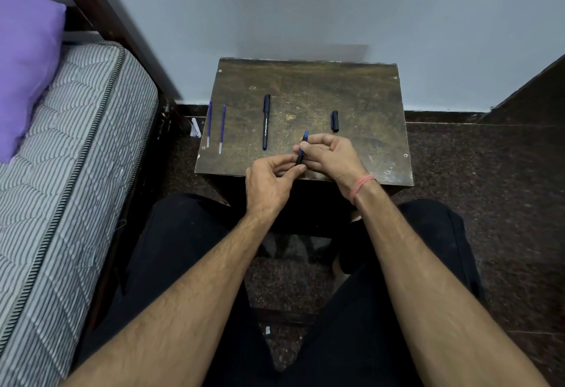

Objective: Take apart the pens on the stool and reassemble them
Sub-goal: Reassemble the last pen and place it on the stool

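Capped black pen (266,122) on stool: white print along barrel, too small to read. No other txt.

The stool (305,87) stands against the far wall, with the bed (61,157) to its left. Two refills (208,124) lie side by side along the stool's left edge. A capped pen (265,122) lies right of them, near centre. A loose cap (334,121) lies further right. Both hands (328,157) hold a pen barrel (302,147) over the near edge, left hand (269,182) nearer.
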Motion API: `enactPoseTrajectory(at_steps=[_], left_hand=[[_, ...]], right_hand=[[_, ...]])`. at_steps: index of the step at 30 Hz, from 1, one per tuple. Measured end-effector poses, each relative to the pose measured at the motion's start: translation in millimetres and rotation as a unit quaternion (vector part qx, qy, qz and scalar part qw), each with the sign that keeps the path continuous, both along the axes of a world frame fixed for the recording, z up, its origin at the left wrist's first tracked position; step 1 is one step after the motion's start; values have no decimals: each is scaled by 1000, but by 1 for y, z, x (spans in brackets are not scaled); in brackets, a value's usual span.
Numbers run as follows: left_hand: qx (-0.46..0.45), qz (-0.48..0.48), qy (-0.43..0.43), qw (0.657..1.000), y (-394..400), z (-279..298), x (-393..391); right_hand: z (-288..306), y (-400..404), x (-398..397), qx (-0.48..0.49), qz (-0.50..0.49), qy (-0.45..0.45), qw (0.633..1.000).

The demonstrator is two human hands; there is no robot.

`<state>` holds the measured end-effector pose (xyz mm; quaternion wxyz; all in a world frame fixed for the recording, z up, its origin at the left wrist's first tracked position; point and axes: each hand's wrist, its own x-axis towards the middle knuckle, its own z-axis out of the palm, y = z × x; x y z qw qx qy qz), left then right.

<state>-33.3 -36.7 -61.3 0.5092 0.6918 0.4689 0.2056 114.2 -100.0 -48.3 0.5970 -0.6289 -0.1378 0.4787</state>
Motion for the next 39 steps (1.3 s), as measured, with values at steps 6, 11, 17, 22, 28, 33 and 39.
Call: enactPoseTrajectory(at_steps=[6, 11, 17, 22, 28, 33, 39], left_hand=[[-13, -5, -3, 1000, -1, 3, -1], [-16, -1, 5, 1000, 0, 2, -2], [-38, 4, 2, 999, 2, 0, -1], [-30, 8, 0, 1000, 1, -2, -1], [-27, 6, 14, 1000, 3, -5, 0], [-42, 11, 5, 999, 3, -5, 2], [-38, 5, 11, 999, 3, -6, 1]], right_hand=[[-2, 1, 11, -34, 31, -66, 997], [-4, 0, 9, -49, 48, -106, 992], [0, -1, 12, 22, 32, -15, 999], [-7, 0, 6, 12, -6, 7, 1000], [-12, 1, -4, 9, -53, -58, 997], [-10, 3, -2, 43, -48, -21, 998], [-14, -2, -7, 27, -46, -60, 997]])
